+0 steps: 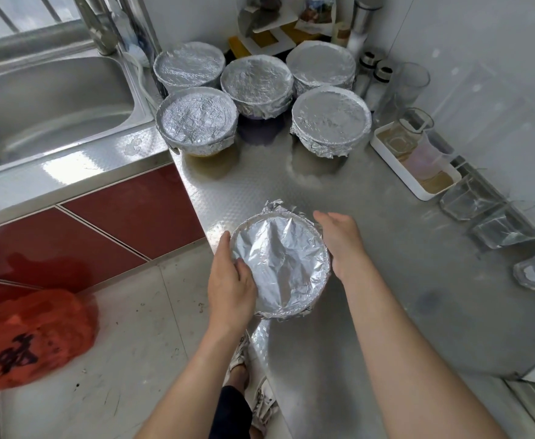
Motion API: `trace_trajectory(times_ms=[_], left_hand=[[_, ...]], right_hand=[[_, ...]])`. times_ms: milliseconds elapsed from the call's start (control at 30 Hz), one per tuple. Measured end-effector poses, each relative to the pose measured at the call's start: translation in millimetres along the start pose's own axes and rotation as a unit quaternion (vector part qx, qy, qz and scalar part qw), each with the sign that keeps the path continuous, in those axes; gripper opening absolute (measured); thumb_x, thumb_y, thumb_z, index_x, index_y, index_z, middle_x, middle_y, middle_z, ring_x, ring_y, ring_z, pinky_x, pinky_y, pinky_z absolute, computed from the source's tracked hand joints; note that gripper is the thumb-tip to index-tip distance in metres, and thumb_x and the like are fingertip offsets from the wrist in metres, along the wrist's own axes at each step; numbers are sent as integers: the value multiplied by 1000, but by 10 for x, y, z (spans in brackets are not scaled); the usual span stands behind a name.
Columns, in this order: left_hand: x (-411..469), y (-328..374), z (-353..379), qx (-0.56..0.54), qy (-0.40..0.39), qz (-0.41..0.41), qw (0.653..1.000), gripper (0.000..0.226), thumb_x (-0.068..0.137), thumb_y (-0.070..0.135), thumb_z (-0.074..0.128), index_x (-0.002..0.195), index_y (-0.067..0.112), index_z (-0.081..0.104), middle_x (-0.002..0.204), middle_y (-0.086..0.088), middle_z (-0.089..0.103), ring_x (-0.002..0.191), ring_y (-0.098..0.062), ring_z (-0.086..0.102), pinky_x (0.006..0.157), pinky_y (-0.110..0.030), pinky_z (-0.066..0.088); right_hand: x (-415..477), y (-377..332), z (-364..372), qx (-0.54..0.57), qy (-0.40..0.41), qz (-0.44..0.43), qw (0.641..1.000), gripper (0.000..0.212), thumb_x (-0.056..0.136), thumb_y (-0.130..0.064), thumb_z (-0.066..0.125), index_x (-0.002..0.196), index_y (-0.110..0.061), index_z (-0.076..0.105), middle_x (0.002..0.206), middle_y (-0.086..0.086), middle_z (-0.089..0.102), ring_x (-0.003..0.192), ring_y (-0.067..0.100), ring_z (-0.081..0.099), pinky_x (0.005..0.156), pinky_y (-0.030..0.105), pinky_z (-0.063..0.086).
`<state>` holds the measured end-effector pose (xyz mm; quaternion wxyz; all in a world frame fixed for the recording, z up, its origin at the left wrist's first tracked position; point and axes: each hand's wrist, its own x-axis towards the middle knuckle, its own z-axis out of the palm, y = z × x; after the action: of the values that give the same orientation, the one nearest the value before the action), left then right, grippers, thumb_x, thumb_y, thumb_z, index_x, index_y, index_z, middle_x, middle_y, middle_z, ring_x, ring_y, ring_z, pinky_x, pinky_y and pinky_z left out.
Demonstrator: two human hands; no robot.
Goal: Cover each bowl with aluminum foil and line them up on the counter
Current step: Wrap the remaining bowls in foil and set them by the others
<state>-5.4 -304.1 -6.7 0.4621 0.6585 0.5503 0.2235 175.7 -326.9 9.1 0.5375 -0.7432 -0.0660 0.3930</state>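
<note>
A bowl covered with crinkled aluminum foil sits at the near left edge of the steel counter. My left hand grips its left rim, thumb lying on the foil top. My right hand presses against the bowl's right side with fingers fairly straight. A loose foil corner sticks up at the bowl's far rim. Several more foil-covered bowls stand grouped at the back of the counter, in two rough rows.
A steel sink with a faucet lies to the left. A white tray of cups and several clear glasses line the right wall. Jars and a rack stand at the back. An orange plastic bag lies on the floor.
</note>
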Motion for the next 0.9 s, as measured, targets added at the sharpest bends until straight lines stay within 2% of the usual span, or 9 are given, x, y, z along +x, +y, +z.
trace_trajectory(times_ms=[100,267,367,400,467,567,733,833,900], left_hand=[[60,64,-26,-5,-2,-4,1000,51,102,9,33,152,20,28,149,-3,43,137,-17,39,114,-38,31],[151,92,-55,-16,-5,10,1000,51,101,4,34,149,20,35,148,4,43,136,-9,37,112,-24,29],[210,107,-80,-9,-16,-1,1000,52,97,3,37,144,24,42,122,4,61,108,-7,55,93,-20,38],[239,120,-98,6,-20,-5,1000,52,95,3,39,142,25,45,109,4,65,95,-11,60,86,-23,42],[325,151,-123,40,-21,1,999,52,89,4,46,137,24,50,104,2,67,89,-18,63,85,-33,48],[489,285,-86,110,-33,97,989,46,90,10,53,135,20,53,136,0,55,124,-21,51,107,-37,38],[737,668,170,255,-124,246,927,37,99,34,47,134,25,56,137,1,53,126,-20,45,98,-35,40],[830,701,276,327,-170,240,898,34,99,45,42,123,32,62,123,4,60,114,-21,53,87,-35,48],[877,672,311,334,-178,241,894,32,98,45,43,118,32,64,118,4,62,109,-20,57,82,-35,50]], right_hand=[[-43,7,53,-48,-7,-48,998,15,86,-17,55,74,-12,48,67,5,29,65,19,25,60,32,20],[-126,57,55,-142,-24,-108,984,43,98,-17,44,59,-21,25,54,-5,21,53,11,18,53,31,16],[-165,135,20,-190,-25,-115,975,42,98,-23,46,58,-21,33,51,-10,28,53,12,25,54,30,23],[-193,150,-1,-197,-22,-121,973,35,98,-23,47,63,-22,45,55,-10,38,56,12,33,58,31,31],[-216,184,-46,-212,-21,-119,970,17,98,-24,50,105,-18,65,89,-5,62,84,16,55,81,33,42],[-216,161,-98,-230,8,-95,969,43,96,-31,52,136,-15,51,129,5,60,118,23,54,97,31,39],[-135,160,-96,-300,43,-95,948,35,94,-42,49,113,-15,63,116,12,65,109,33,56,85,35,42],[-136,194,-37,-306,45,-102,946,29,94,-37,51,94,-10,63,102,18,66,96,38,56,70,32,34],[-130,202,-11,-294,44,-110,948,28,93,-33,53,100,-7,62,104,21,64,91,39,52,69,32,32]])
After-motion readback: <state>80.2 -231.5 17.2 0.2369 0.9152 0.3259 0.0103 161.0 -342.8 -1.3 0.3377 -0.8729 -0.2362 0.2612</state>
